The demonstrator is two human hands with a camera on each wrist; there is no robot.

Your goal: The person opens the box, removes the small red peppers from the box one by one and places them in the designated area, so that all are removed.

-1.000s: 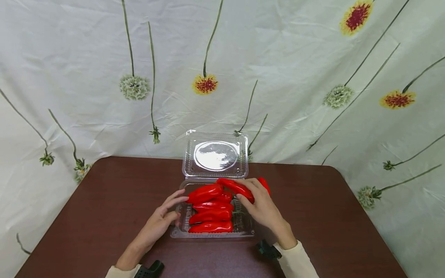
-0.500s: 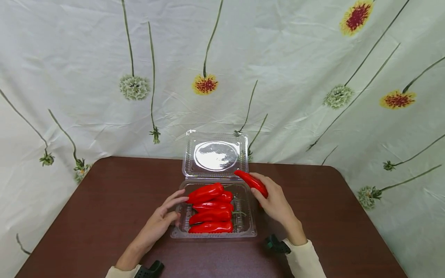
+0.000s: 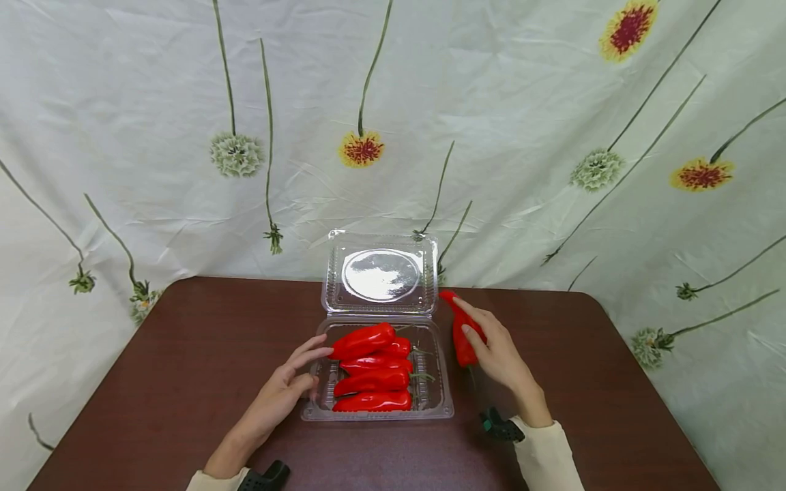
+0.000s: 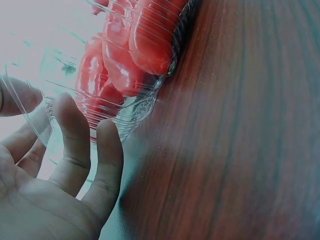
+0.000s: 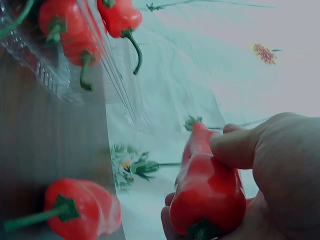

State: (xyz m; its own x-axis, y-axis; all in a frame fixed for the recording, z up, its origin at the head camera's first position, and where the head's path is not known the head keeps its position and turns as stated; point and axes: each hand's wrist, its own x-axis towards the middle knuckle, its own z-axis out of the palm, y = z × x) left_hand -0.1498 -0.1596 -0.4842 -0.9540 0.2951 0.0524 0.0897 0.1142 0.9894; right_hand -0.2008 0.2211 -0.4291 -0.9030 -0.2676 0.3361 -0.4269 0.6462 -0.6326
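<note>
In the head view, a clear plastic clamshell box lies with its lid raised, holding several red peppers in a stack. My left hand rests at the box's left wall, its loosely bent fingers touching the plastic. Those fingertips show beside the ribbed corner in the left wrist view. To the right of the box, my right hand grips a red pepper between thumb and fingers. Close to it, another red pepper with a green stem lies on the table.
The clear lid leans up at the back, near a flowered cloth hanging behind the table. Brown wood tabletop extends on both sides of the box.
My right hand has lifted a pepper from the top of the pile and carried it right, out past the box's right edge. The left hand has stayed in place.
</note>
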